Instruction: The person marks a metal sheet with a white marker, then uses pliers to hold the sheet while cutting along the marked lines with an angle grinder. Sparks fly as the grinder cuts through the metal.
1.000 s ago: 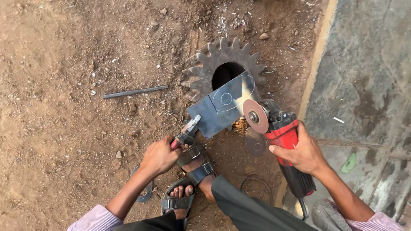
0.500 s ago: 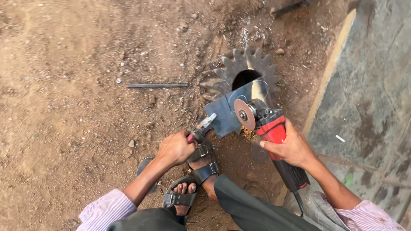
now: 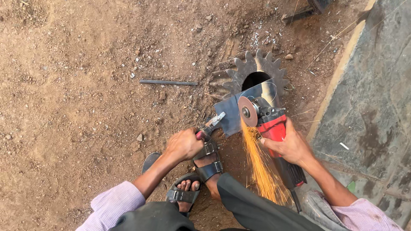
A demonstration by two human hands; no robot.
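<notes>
Orange sparks (image 3: pixel 261 167) fly as right hand (image 3: pixel 291 145) grips red angle grinder (image 3: pixel 274 128) mid-cut on grey steel sheet (image 3: pixel 233 113), left hand (image 3: pixel 184 144) clamping pliers (image 3: pixel 209 126), cut looks unfinished, toothed gear (image 3: pixel 237 72) just behind.

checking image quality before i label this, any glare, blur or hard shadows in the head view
Head view: daylight is soft and even, with no hard shadows on the dirt ground; the metal sheet shows a bright reflective patch near the angle grinder; the sparks smear into orange streaks; the left hand, right hand and toothed gear look sharp.
</notes>
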